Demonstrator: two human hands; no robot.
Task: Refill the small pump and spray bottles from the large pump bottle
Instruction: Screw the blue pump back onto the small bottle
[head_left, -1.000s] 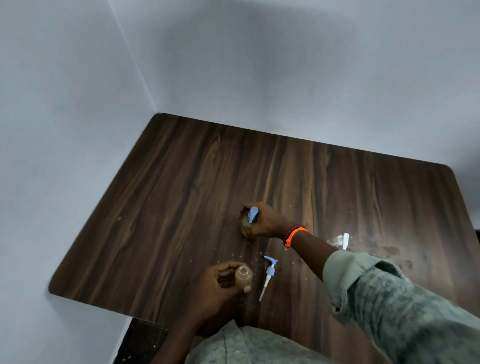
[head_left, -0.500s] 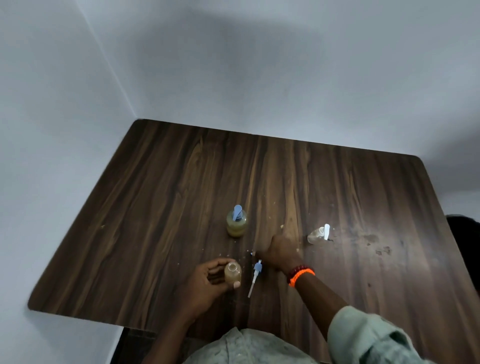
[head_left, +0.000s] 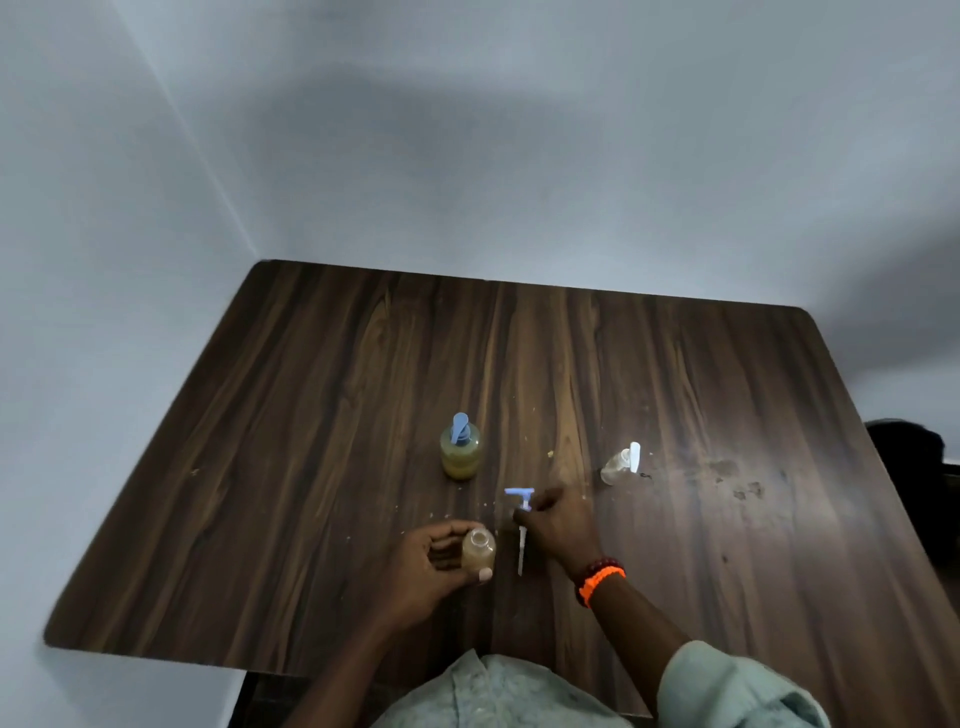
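The left hand (head_left: 423, 564) holds the filled small bottle (head_left: 478, 550) near the desk's (head_left: 311, 415) front edge; the right hand (head_left: 558, 522) pinches its loose pump (head_left: 521, 514), it seems; the spray bottle (head_left: 618, 464) looks empty; the large pump bottle (head_left: 460, 453) stands mid-desk.

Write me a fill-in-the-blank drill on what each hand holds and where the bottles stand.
1. The left hand holds the small open bottle, whose pump is ____.
2. The right hand pinches the loose ____ pump head.
3. The large pump bottle stands ____ on the table.
4. The clear spray bottle lies to the person's ____.

Missing words: off; blue; upright; right
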